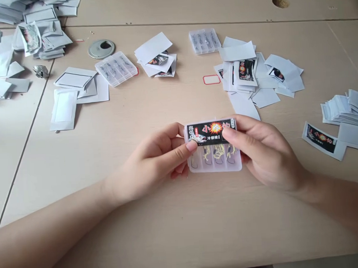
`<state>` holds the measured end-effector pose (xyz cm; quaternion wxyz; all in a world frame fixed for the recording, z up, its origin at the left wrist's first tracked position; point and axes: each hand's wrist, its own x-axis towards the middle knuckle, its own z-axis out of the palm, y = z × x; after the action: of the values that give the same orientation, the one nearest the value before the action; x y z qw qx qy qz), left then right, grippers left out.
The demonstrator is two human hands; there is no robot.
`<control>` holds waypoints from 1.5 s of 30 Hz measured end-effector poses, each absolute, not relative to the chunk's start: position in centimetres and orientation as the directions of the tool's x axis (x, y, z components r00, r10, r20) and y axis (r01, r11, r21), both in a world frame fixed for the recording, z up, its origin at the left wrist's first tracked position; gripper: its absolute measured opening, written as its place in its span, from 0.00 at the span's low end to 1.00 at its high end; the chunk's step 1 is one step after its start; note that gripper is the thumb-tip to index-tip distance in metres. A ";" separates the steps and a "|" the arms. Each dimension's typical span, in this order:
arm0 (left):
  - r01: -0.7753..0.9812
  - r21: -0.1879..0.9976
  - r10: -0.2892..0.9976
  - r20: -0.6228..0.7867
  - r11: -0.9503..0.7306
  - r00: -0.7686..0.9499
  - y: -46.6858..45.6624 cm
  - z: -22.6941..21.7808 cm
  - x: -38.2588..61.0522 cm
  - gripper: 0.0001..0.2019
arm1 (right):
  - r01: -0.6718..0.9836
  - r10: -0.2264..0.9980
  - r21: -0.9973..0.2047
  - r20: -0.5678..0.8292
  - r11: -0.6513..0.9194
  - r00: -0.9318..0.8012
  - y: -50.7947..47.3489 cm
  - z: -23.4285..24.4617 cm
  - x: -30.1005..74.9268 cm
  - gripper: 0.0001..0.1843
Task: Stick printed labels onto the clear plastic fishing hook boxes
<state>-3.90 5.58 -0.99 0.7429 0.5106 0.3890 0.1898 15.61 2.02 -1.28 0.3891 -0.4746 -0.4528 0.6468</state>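
Two hands show: one left hand (159,155) and one right hand (267,153). There are three clear boxes: one held box (213,162), plus one upper box (204,40) and one middle box (115,68) at top centre. The held box shows four hooks (213,154). One metal disc (101,49) lies upper left, and one red-edged label (211,79) lies centre. The paper cards (237,51) overlap too much to count.

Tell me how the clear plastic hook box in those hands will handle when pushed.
The clear plastic hook box is probably light for its size: thin walls, small hooks inside. It looks stiff and flat between the left hand and right hand. Its flat rectangular shape would likely slide, not roll.
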 end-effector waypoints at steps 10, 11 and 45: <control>0.113 0.897 0.709 -0.411 0.428 0.573 5.5 -0.9 -3.6 0.07 | 0.063 0.973 -0.980 -0.193 -0.187 -0.126 2.3 -1.4 16.0 0.21; 0.113 0.897 0.715 -0.412 0.427 0.565 5.5 -0.9 -3.6 0.07 | 0.100 0.975 -0.979 -0.190 -0.179 -0.115 2.3 -1.5 16.0 0.22; 0.082 0.887 0.691 -0.409 0.454 0.596 5.6 -0.7 -3.8 0.04 | 0.001 0.918 -0.972 -0.224 -0.237 -0.328 2.6 -1.6 17.1 0.11</control>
<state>-3.77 5.61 -0.73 0.7522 0.4818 0.4013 0.2024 17.07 2.62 -1.58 0.3576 -0.4560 -0.5038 0.6406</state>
